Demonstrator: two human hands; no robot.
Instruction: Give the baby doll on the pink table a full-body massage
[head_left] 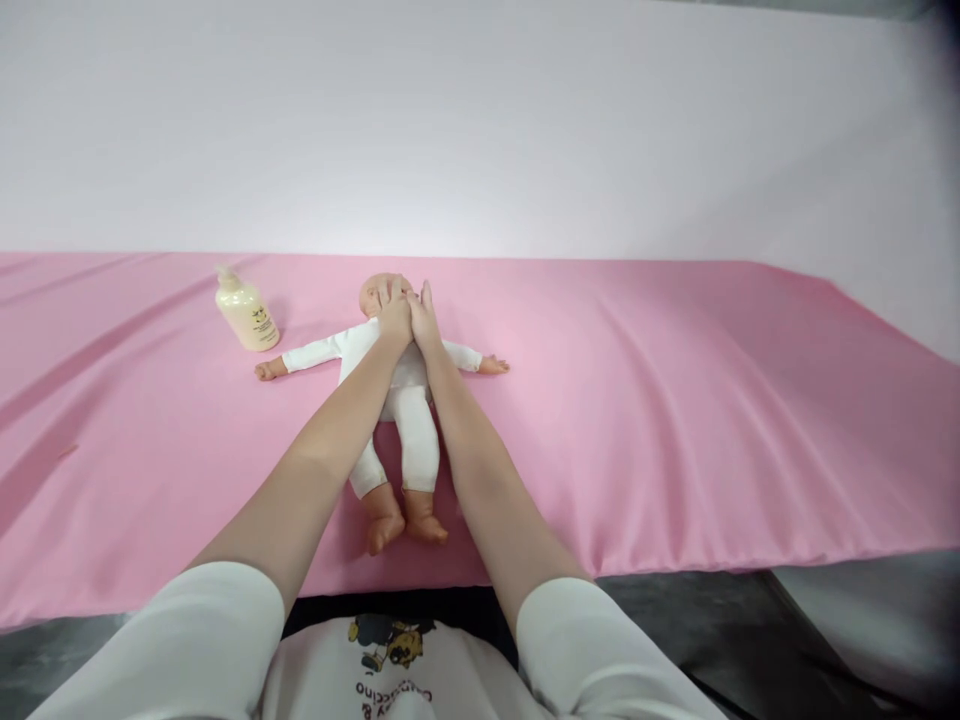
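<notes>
one doll [405,395], one lotion bottle [246,312], two hands [409,318], one pink sheet [675,400]

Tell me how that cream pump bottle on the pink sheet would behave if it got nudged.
The pump bottle already leans on the pink sheet, so it would probably tip rather than slide. Its rounded body suggests it might roll a little once down. The soft, wrinkled cloth would likely drag on its base. How full or heavy it is cannot be told.
</notes>
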